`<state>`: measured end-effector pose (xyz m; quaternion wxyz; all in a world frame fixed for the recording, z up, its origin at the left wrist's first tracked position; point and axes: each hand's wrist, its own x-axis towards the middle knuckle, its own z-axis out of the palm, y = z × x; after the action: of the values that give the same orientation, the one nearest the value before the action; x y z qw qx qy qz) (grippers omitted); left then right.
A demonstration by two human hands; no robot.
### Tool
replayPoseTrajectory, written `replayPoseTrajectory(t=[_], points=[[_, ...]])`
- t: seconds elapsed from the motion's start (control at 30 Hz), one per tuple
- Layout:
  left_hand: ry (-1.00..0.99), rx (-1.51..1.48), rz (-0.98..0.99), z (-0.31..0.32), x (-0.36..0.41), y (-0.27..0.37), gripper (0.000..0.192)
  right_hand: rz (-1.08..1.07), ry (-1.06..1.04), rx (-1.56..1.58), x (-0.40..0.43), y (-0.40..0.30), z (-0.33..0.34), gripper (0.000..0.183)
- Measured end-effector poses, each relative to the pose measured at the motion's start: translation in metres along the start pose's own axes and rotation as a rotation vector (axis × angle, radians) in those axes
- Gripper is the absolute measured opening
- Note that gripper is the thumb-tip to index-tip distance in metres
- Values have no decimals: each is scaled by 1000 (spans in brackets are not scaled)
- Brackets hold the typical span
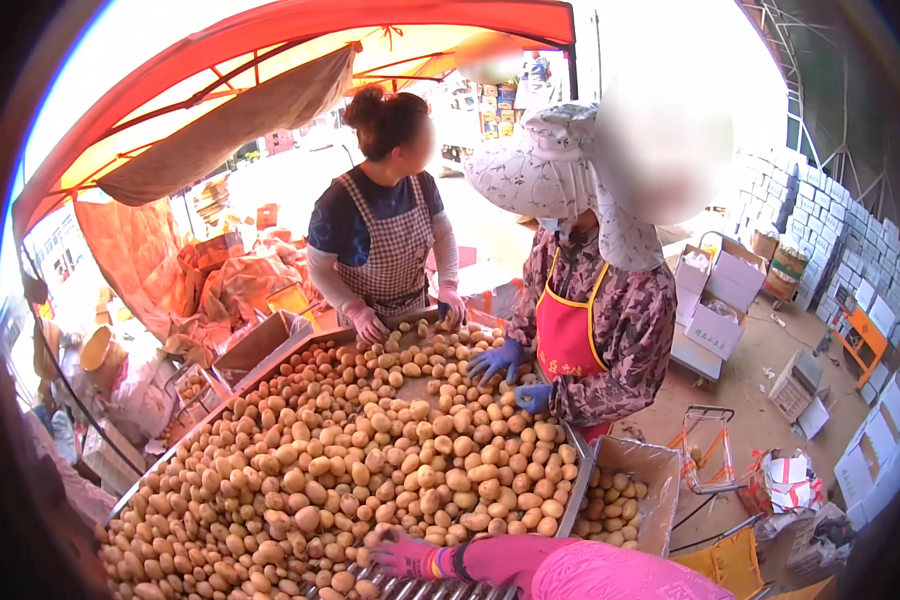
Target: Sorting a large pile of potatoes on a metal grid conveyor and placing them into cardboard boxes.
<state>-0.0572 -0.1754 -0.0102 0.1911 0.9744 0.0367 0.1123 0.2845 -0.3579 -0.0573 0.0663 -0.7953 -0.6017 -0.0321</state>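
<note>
My right hand (pixel 409 556), in a pink glove under a pink sleeve, reaches in from the lower right. It rests at the near edge of a broad heap of small potatoes (pixel 360 472), beside metal rollers (pixel 427 587). Its fingertips are among the potatoes, and I cannot see whether they grip one. My left hand is out of view. The potatoes cover most of a metal-rimmed sorting table (pixel 576 480). Across it, one person's pink-gloved hand (pixel 367 324) touches the heap. Another person's blue-gloved hands (pixel 497 361) lie on potatoes at the right side.
A plastic-lined carton (pixel 649 469) with potatoes stands against the table's right side. Further right are a folding hand trolley (pixel 709 450), a plastic crate (pixel 799 386) and stacked white cartons (pixel 817 217). An open carton (pixel 259 349) sits by the left edge. A red canopy (pixel 285 34) hangs overhead.
</note>
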Motion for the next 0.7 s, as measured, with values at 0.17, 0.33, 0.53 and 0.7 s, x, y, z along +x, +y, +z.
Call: replayPoseTrajectory(t=[0.17,0.33,0.53,0.7], points=[[44,-4,39,5,-5,-4,45,404,-72,-202,-14,73,-86,48],[83,-30,47,17,-18,-11,44,636,-31,-256,-54,52,-131,58],[102,-28,51,20,-32,-19,44,160,-233,-91,-133,-30,-81,52],[93,-14,53,19,-42,-18,43,395,-42,-71,-160,-5,-97,63]])
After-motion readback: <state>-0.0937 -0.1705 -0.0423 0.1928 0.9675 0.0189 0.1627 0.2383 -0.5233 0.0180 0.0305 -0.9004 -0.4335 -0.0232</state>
